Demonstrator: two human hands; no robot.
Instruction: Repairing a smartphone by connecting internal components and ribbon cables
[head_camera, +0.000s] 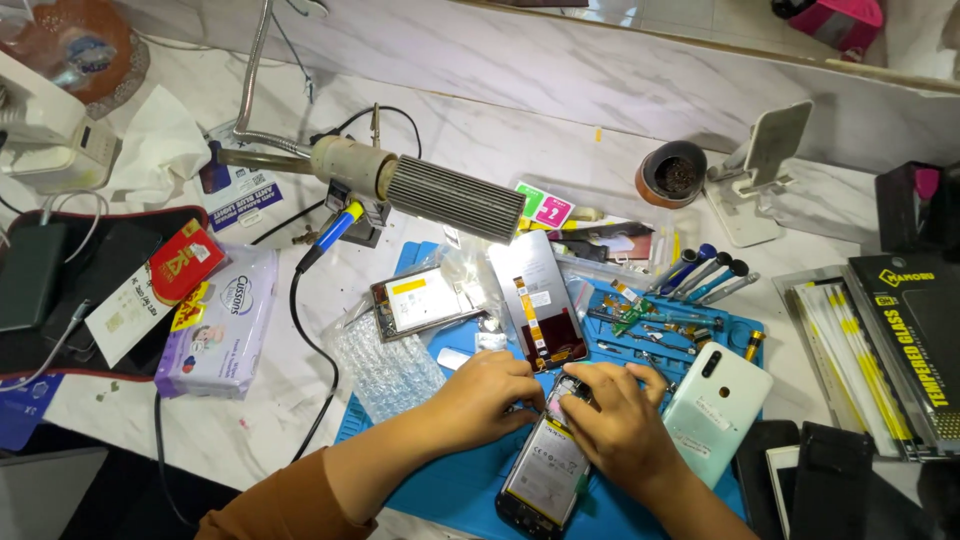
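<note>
Black open phone (545, 470) lies on the blue mat (450, 490), both hands, left hand (490, 395) and right hand (615, 420), pinching fingers shut on its top end, where a slip could tear tiny parts.

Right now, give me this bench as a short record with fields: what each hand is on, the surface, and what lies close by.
left hand: left hand resting on the top end of the opened phone, fingers curled
right hand: right hand on the same phone's upper end, fingers bent over it
phone: back off, battery showing, lying on the blue work mat
right of phone: mint back cover, camera holes up
behind hands: detached screen panel
left of mat: wipes pack
tools: screwdrivers at the mat's far edge
</note>
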